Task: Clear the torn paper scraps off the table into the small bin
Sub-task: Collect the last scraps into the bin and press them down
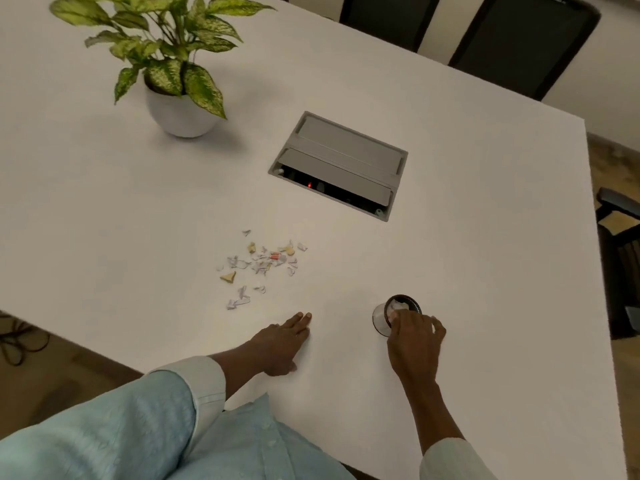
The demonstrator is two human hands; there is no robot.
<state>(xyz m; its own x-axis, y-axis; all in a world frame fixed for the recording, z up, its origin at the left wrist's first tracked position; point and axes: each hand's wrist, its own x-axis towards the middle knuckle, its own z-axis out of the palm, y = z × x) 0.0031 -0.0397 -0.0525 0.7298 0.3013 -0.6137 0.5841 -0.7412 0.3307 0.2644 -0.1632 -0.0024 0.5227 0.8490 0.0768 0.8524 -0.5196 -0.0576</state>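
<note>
Several torn paper scraps point(261, 263), white with a few tan and one red-marked, lie scattered on the white table point(104, 220). The small bin point(384, 315) is a little dark-rimmed cup to the right of them, with white paper inside. My right hand point(414, 336) is over the bin's near rim, fingertips at its mouth, touching white paper there. My left hand point(282, 342) rests flat on the table, fingers together and pointing toward the scraps, a short way below them and holding nothing.
A potted plant point(180, 109) in a white pot stands at the back left. A grey cable box point(337, 166) is set into the table behind the scraps. Dark chairs point(519, 36) stand beyond the far edge, and the table's right edge is close to the bin.
</note>
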